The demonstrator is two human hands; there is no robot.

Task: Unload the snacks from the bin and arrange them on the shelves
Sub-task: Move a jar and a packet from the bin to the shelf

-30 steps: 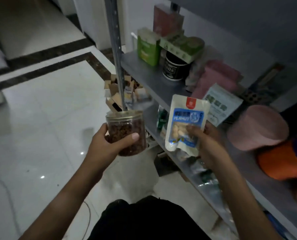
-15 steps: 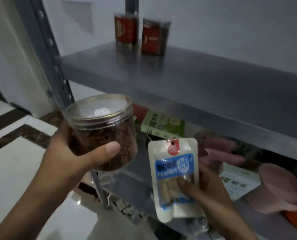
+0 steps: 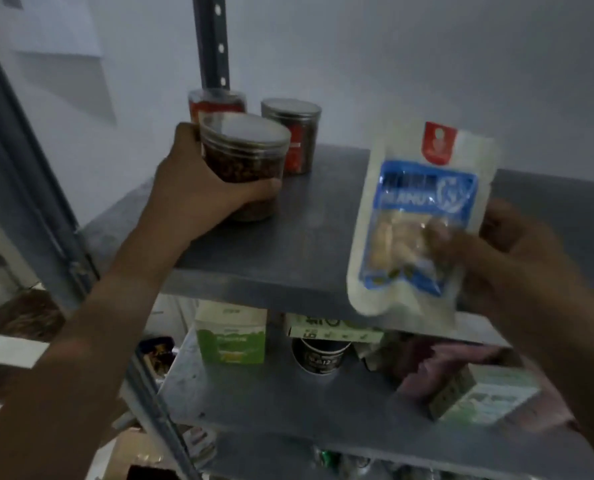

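left hand (image 3: 198, 188) wraps jar (image 3: 245, 164) – its base on top shelf (image 3: 323, 237) near the left front corner, beside two tins (image 3: 290, 135), likely to group them | right hand (image 3: 517, 258) pinches peanut pouch (image 3: 423, 220) above the front edge – waiting its turn

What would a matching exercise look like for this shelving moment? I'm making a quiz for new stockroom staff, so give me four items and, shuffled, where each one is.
Things:
1. brown-filled jar
2. peanut pouch
3. red-label jar with steel lid
4. green carton

Places:
A. on the lower shelf, at its left end
B. gripped by the left hand on the top shelf
C. standing free at the back of the top shelf
D. held up by the right hand, in front of the shelf edge

Pairs: 1-B, 2-D, 3-C, 4-A
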